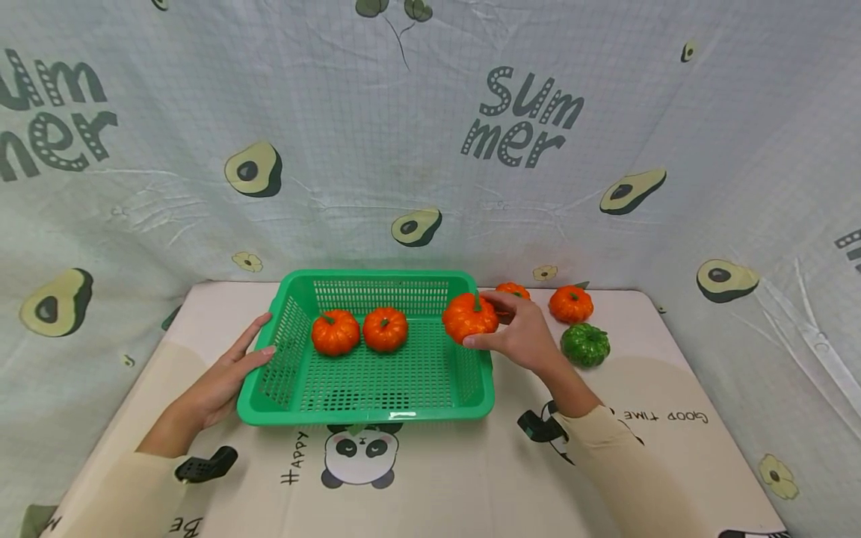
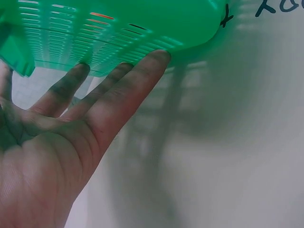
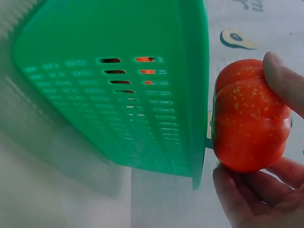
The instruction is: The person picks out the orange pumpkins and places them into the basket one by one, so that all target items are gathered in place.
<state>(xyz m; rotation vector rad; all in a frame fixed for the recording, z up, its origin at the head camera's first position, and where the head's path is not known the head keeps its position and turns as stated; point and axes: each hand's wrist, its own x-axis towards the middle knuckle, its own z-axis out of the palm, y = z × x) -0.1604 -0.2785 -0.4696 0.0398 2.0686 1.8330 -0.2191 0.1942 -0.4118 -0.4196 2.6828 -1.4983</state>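
Observation:
A green plastic basket (image 1: 366,415) with slotted walls holds two small orange pumpkins, one with its stem leaning left (image 1: 335,333) and another to its right (image 1: 386,329). My left hand (image 1: 225,377) grips the basket's left side, thumb at the rim and long fingers (image 2: 128,90) along the outside wall. At the right rim, my right hand (image 1: 514,332) holds another orange pumpkin (image 3: 251,116) between thumb and fingers. That pumpkin (image 1: 469,317) overlaps the rim in the head view, its green stem upward.
Right of the basket, an orange pumpkin (image 1: 572,304) and a green one (image 1: 586,345) lie on the table (image 1: 457,486). One more orange pumpkin (image 1: 514,291) shows partly behind my right hand. A printed cloth (image 1: 350,149) hangs close behind the table and along its sides.

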